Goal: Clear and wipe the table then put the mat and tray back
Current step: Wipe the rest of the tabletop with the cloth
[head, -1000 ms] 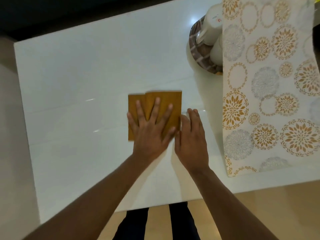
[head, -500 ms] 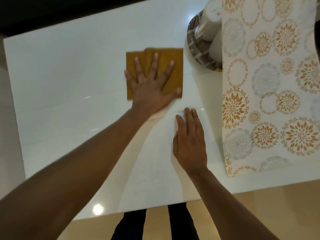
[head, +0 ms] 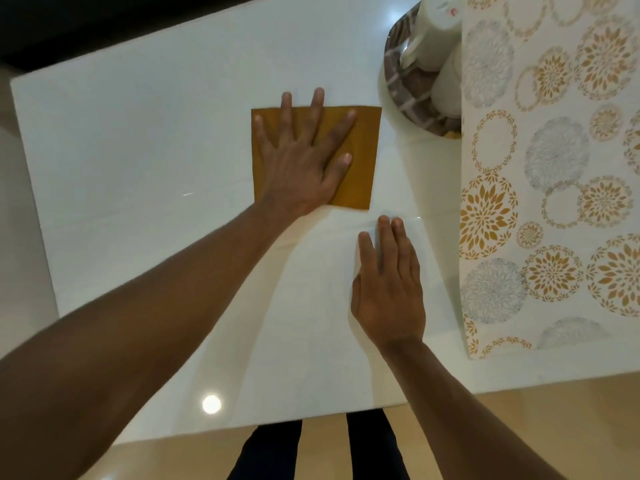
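Mustard cloth (head: 360, 174) lies half hidden beneath splayed left-hand fingers (head: 341, 124) (right hand (head: 388, 292) flat, holding nothing).

A tan floor (head: 519, 427) shows below. Two legs in dark trousers (head: 263, 452) stand on it. A round light spot (head: 211, 404) shines nearby.

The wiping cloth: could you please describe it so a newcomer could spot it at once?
On the glossy white table, left of the checked brown tray, a flat mustard-yellow folded square cloth lies under the spread left hand. It is the only plain, solid-coloured item there.
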